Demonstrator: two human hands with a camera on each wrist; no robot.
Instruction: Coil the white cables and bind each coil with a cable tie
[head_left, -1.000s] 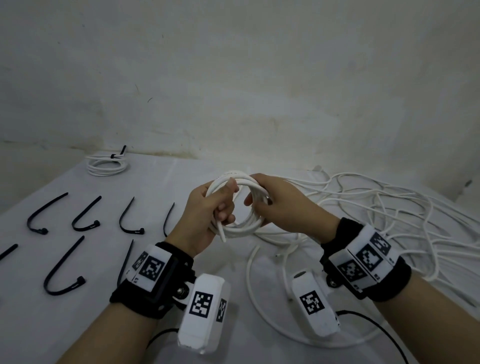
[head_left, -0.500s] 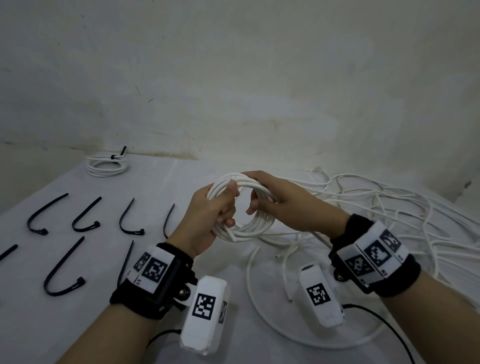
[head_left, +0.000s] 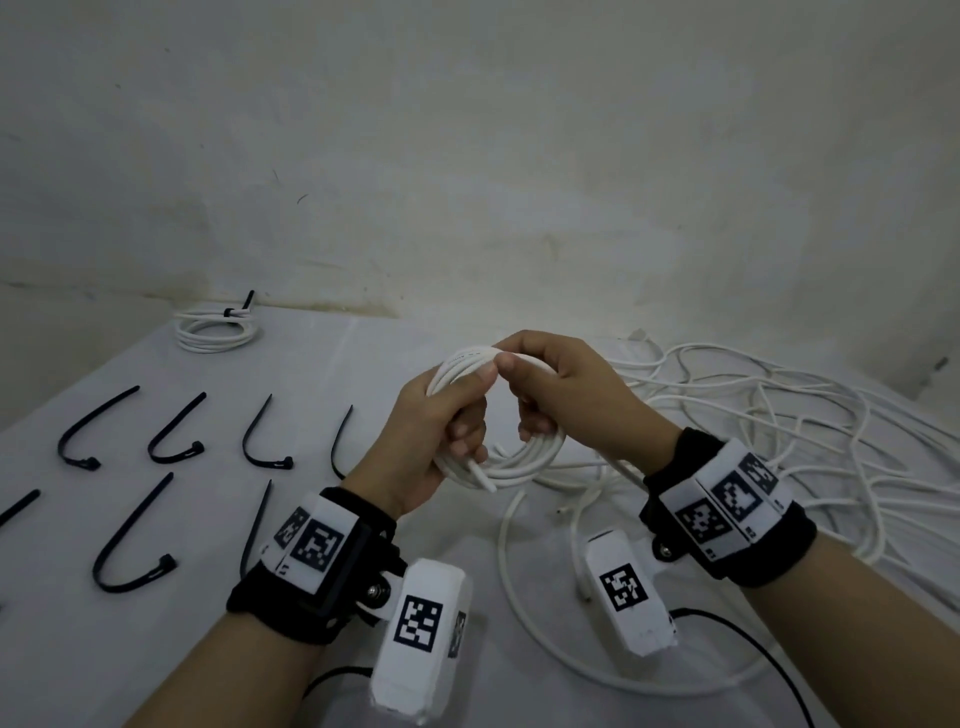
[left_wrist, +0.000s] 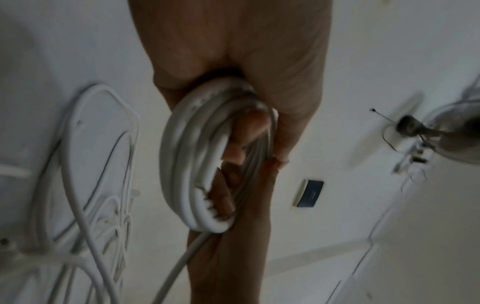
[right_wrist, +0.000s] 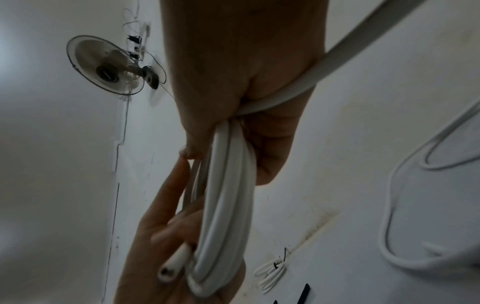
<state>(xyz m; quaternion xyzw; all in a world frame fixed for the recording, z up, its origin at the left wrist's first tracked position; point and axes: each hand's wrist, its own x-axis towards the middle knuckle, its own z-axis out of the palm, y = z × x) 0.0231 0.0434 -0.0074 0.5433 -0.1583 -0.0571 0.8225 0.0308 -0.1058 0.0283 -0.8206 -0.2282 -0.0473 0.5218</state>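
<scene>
Black cable ties (head_left: 171, 431) laid out left of the white cable coil (head_left: 498, 457); left hand (head_left: 436, 441) clamped round the coil's left side, held above the table (head_left: 322, 374); right hand (head_left: 566, 389) pinching its top; loose white cables (head_left: 779, 415) tangled right.

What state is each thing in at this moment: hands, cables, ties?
Left hand: grips the coil.
Right hand: grips the coil's top.
Coil in hand: wound, unbound, one cut end poking out.
Far coil: bound with a black tie, lying on the table.
Loose cables: tangled, uncoiled.
Black cable ties: unfastened, laid out.
</scene>
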